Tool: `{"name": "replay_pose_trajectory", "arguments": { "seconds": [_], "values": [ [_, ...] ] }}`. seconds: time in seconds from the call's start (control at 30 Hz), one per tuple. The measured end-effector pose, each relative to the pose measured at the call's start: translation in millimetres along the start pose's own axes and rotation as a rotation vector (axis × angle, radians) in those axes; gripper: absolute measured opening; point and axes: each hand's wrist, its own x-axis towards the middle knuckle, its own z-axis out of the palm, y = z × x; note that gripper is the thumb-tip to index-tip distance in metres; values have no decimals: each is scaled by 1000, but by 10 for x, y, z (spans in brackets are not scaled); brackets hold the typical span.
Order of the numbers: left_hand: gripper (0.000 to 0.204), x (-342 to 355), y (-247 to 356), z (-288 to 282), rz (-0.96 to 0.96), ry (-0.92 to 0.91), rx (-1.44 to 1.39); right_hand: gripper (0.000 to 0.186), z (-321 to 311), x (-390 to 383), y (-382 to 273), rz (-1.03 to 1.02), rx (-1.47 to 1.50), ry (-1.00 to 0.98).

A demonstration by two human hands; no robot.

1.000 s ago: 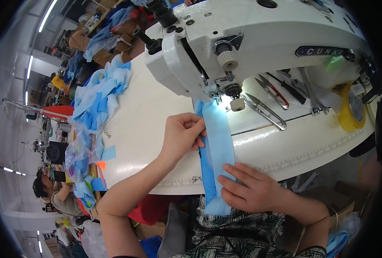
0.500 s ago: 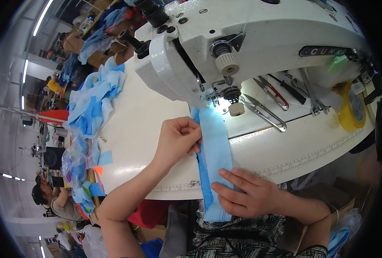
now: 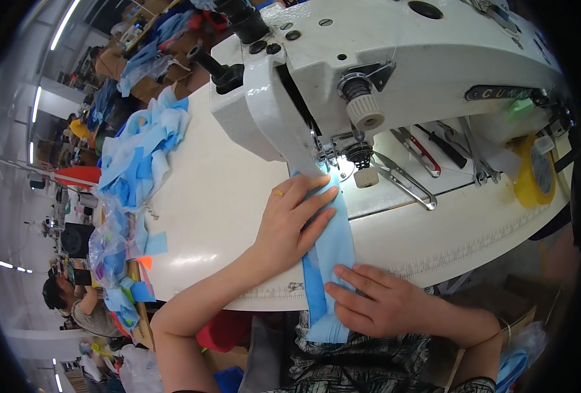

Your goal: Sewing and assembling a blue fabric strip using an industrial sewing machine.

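A strip of light blue cloth (image 3: 336, 239), with a darker blue layer (image 3: 314, 288) along its left edge, runs from the sewing machine (image 3: 428, 62) down over the table's front edge. My left hand (image 3: 287, 223) lies on the upper part of the strip, fingers stretched out, their tips close to the lit presser foot (image 3: 326, 160). Lower down, my right hand (image 3: 385, 301) rests its spread fingers on the strip's right side near the table edge; its thumb is hidden. The cloth's far end disappears under the machine head.
Right of the needle lie metal thread snips (image 3: 405, 183), red-handled snips (image 3: 421, 154), a black-handled tool (image 3: 445, 145), wrenches (image 3: 479, 154) and a yellow tape roll (image 3: 532, 173). Blue cloth pieces (image 3: 143, 150) are heaped at the left. A person (image 3: 84, 304) sits beyond.
My left hand has gone from pinching the strip's left edge to lying flat across it, closer to the presser foot. My right hand stays at nearly the same place.
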Motion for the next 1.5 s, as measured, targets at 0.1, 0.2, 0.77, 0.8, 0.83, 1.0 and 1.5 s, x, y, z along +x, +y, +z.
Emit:
{"name": "replay_pose_trajectory", "arguments": {
  "seconds": [0.1, 0.2, 0.77, 0.8, 0.83, 1.0, 1.5],
  "values": [
    [31, -24, -66, 5, 57, 13, -14, 15, -40, 25, 16, -5, 18, -34],
    [32, -22, -89, 14, 44, 12, -46, 18, 23, 16, 23, -13, 54, -21],
    [27, -13, -158, -25, 65, 54, -46, 26, -12, 82, 26, 98, 55, -102],
    [25, -61, -98, -84, -27, 8, -174, 27, -11, 74, 23, 128, 49, -101],
    [23, -112, -63, -128, -120, -38, -302, 27, -8, 65, 29, 128, 51, -98],
    [26, -309, -96, -329, -66, -59, -112, 31, 32, 36, 28, 299, 272, 106],
    [22, -276, 127, -660, -71, 49, 117, 45, 77, 49, 8, 397, 357, 338]
  ]
}}
